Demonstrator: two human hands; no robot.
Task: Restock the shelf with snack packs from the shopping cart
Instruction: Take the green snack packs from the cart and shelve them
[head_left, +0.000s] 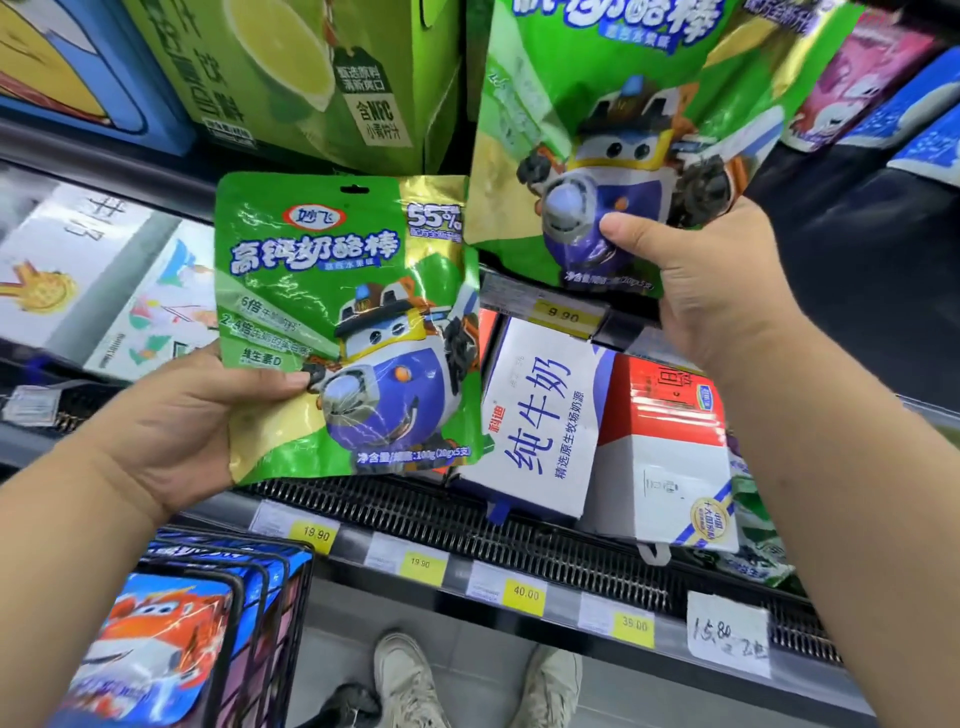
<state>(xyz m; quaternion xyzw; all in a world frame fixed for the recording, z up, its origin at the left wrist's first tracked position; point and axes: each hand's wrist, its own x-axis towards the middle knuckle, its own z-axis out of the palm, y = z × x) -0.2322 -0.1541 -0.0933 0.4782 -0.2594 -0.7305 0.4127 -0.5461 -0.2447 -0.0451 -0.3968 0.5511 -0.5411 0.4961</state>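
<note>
The left hand (171, 431) grips a glossy green and gold foil snack pack printed with a blue cartoon aeroplane (348, 327), thumb pressed flat on the front near the lower left edge and fingers hidden behind it. The pack is upright, facing the camera, in front of the black slotted shelf edge (467, 525).

The right hand (711, 280) clasps a second green foil pack with the same aeroplane print (597, 130) by its bottom right corner — thumb on the front over the aeroplane's nose, fingers behind. This pack is higher and further right, tilted slightly, its lower left corner just beside the first pack's top right corner. It hangs in front of the upper shelf, next to a green lime-printed carton (322, 78).

Below the two packs a white milk carton with blue lettering (545, 415) leans on the lower shelf, touching a red and white box (665, 441) on its right. Yellow price tags (524, 592) line the shelf rail.

At bottom left, blue packs with an orange cartoon aeroplane (156, 649) stand in a row (whether they sit in the cart cannot be told). Two pale shoes (405, 680) stand on the floor.
</note>
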